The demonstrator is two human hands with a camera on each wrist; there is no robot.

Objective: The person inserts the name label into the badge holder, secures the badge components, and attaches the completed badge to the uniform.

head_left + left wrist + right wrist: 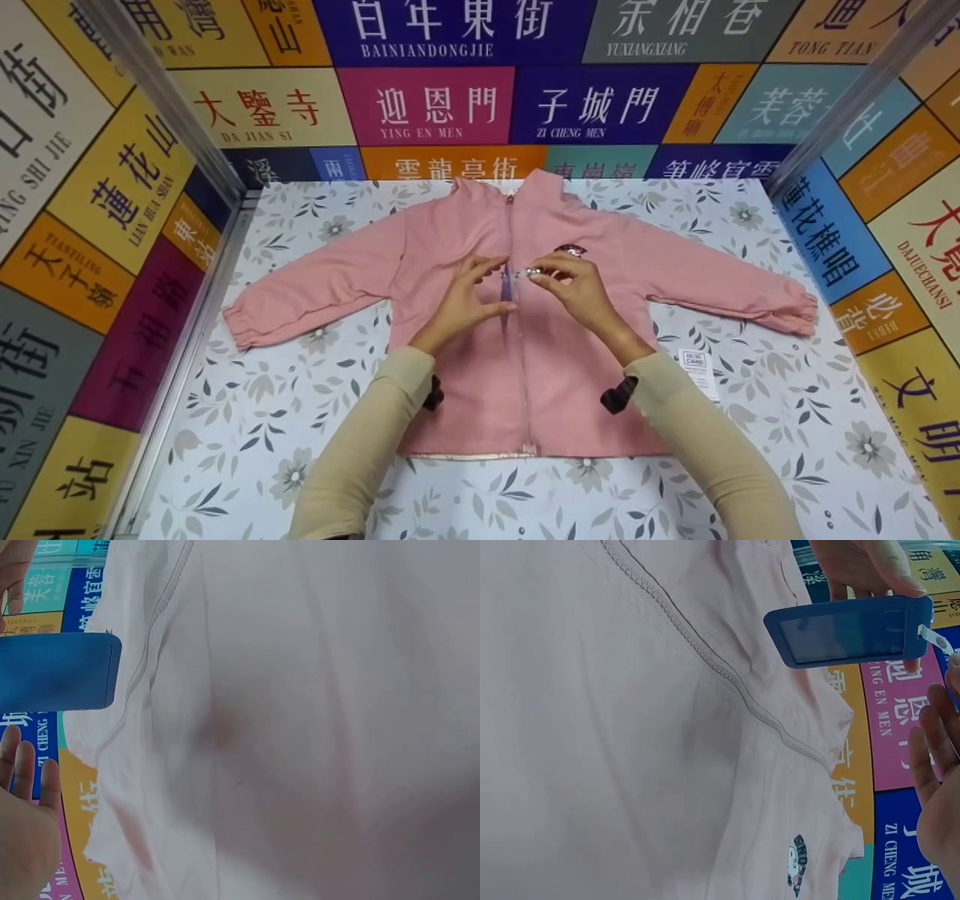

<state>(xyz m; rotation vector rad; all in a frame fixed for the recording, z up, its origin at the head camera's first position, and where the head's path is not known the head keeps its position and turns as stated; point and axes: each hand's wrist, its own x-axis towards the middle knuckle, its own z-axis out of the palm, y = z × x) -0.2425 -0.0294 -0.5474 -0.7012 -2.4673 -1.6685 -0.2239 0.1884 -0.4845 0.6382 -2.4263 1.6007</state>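
Above the middle of a pink zip-front jacket (pixel 457 375), my left hand (pixel 466 300) holds a blue card holder (pixel 506 289) near its upper end between thumb and fingers. The head view shows this holder nearly edge-on; its flat face and window are plain in the right wrist view (pixel 847 631). A short strap clip (pixel 531 272) with a shiny snap is pinched by my right hand (pixel 576 286), thumb against forefinger. In the right wrist view, the pale strap (pixel 934 640) runs through the holder's end. The left wrist view has the holder (pixel 60 671) between both hands.
The jacket lies flat, sleeves spread, zipper (pixel 517 360) closed down its front. Beneath is a leaf-patterned tablecloth (pixel 285 420). A white printed card (pixel 696 364) lies beside my right forearm. Colourful lettered panels (pixel 435 105) enclose the back and sides.
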